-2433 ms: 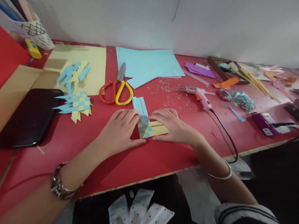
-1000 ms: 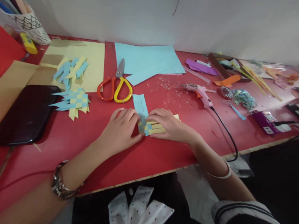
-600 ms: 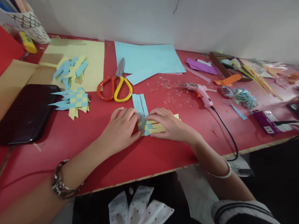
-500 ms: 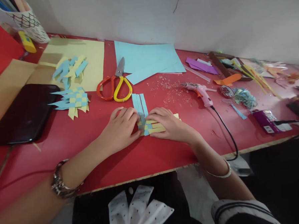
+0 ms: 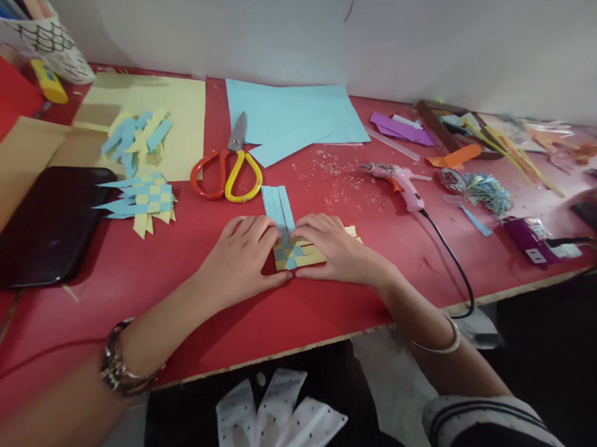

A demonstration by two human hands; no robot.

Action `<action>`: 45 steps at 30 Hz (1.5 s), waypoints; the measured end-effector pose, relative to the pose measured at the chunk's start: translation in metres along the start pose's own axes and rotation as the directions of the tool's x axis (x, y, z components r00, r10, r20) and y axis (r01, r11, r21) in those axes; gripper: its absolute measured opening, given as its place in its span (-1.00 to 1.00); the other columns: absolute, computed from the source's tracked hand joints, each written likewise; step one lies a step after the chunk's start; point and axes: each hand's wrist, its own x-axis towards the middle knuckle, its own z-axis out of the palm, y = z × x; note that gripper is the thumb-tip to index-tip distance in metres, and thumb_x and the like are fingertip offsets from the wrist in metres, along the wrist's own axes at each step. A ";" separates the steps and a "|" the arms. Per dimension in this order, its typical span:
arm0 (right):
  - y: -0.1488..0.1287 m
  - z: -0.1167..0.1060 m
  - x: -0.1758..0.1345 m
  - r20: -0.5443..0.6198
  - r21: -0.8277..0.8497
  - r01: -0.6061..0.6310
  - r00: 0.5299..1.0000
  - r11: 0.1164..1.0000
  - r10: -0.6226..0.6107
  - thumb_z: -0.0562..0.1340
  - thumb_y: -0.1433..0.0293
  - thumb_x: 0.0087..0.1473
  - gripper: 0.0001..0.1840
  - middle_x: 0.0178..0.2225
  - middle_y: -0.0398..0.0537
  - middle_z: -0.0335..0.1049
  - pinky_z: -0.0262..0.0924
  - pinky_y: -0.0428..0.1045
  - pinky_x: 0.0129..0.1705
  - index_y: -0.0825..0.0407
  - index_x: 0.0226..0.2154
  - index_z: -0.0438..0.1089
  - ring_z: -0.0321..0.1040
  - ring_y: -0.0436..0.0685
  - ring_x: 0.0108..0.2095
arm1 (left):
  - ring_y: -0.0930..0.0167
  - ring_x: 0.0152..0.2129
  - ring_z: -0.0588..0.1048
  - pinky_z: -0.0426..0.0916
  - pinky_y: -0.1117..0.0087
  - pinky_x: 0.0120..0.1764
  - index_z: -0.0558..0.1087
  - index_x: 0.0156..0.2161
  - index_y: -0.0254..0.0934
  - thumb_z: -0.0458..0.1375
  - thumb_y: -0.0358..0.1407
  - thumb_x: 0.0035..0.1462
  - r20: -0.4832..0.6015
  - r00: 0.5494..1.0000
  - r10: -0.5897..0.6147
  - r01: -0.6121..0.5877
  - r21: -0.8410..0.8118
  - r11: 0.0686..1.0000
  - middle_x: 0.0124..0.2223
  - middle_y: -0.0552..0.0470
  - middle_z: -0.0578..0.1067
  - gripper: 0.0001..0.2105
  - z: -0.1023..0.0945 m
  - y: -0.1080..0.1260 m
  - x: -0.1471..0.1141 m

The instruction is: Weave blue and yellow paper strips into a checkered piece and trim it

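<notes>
A small woven paper piece [image 5: 289, 256] in blue and pale yellow lies flat on the red table. Its blue strips [image 5: 278, 208] point away from me, and its yellow strips [image 5: 314, 255] run out to the right. My left hand [image 5: 247, 253] holds the left side of the weave, curled fingers at its upper edge and thumb at the lower one. Over the yellow strips, my right hand [image 5: 332, 250] grips the piece between fingers and thumb, covering part of them. A finished-looking woven paper fish shape [image 5: 150, 199] rests to the left.
Red-and-yellow scissors [image 5: 230, 167] lie before blue paper sheets [image 5: 297, 117]. Cut strips [image 5: 136, 135] sit on a yellow sheet [image 5: 182, 109]. A pink glue gun [image 5: 399, 183] trails a black cord on the right, near a purple power box [image 5: 532, 241]. At left is a black tablet-like slab [image 5: 48, 223].
My left thumb has slid right along the lower edge of the weave, and more of the checkered part shows. My right thumb has shifted slightly down and left.
</notes>
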 end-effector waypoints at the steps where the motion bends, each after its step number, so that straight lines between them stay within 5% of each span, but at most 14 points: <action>1: -0.001 0.001 0.000 -0.005 -0.020 0.001 1.000 1.000 -0.001 0.23 0.23 -0.05 -0.61 -0.16 0.01 0.23 0.01 0.06 -0.13 0.03 -0.17 0.23 0.14 0.17 -0.15 | 0.21 -0.23 0.35 0.24 0.17 -0.15 0.31 -0.28 -0.28 0.11 -0.12 -0.03 0.008 1.000 -0.001 0.001 -0.005 1.000 -0.18 -0.10 0.38 -0.73 0.000 0.000 0.000; 13: -0.002 0.008 0.003 -0.061 -0.214 0.066 0.995 0.975 -0.081 0.12 0.21 0.06 -0.71 -0.22 0.02 0.27 -0.10 0.06 -0.12 0.05 -0.21 0.28 0.19 0.14 -0.21 | 0.25 -0.19 0.36 0.32 0.24 -0.19 0.31 -0.23 -0.34 -0.02 -0.30 0.08 0.011 0.995 0.100 -0.098 -0.111 0.989 -0.13 -0.16 0.36 -0.82 0.000 -0.007 0.000; 22: -0.005 0.009 0.005 -0.077 -0.131 0.020 0.997 0.991 -0.031 0.14 0.25 0.04 -0.72 -0.20 0.01 0.26 -0.09 0.04 -0.13 0.06 -0.20 0.29 0.16 0.13 -0.20 | 0.28 -0.22 0.37 0.32 0.27 -0.22 0.30 -0.29 -0.30 0.00 -0.31 0.07 0.020 0.995 0.102 -0.098 -0.135 0.986 -0.17 -0.11 0.37 -0.88 0.001 -0.009 0.001; 28: -0.004 0.010 0.005 -0.074 -0.099 0.015 0.997 0.995 -0.023 0.16 0.25 0.02 -0.70 -0.17 0.01 0.24 -0.10 0.04 -0.12 0.07 -0.19 0.29 0.14 0.13 -0.17 | 0.27 -0.23 0.37 0.32 0.26 -0.22 0.30 -0.24 -0.31 0.07 -0.15 0.04 0.062 0.993 0.100 -0.089 -0.152 0.984 -0.17 -0.10 0.36 -0.74 -0.001 -0.013 0.002; 38: -0.006 0.017 0.009 -0.140 -0.152 -0.021 0.990 0.988 -0.001 0.12 0.15 0.04 -0.68 -0.23 -0.04 0.26 -0.16 0.05 -0.12 0.04 -0.24 0.28 0.16 0.11 -0.22 | 0.32 -0.28 0.36 0.31 0.29 -0.24 0.29 -0.29 -0.32 -0.09 -0.44 0.09 0.044 0.985 0.169 -0.156 -0.214 0.964 -0.22 -0.10 0.36 -0.87 0.000 -0.020 0.002; 45: -0.004 0.011 0.008 -0.100 -0.116 -0.003 0.995 0.993 -0.008 0.18 0.13 -0.02 -0.58 -0.17 0.01 0.24 -0.05 0.03 -0.13 0.03 -0.16 0.24 0.17 0.14 -0.16 | 0.32 -0.31 0.38 0.31 0.29 -0.27 0.29 -0.27 -0.32 -0.07 -0.41 0.07 0.052 0.988 0.145 -0.132 -0.197 0.971 -0.24 -0.08 0.39 -0.87 -0.001 -0.020 0.003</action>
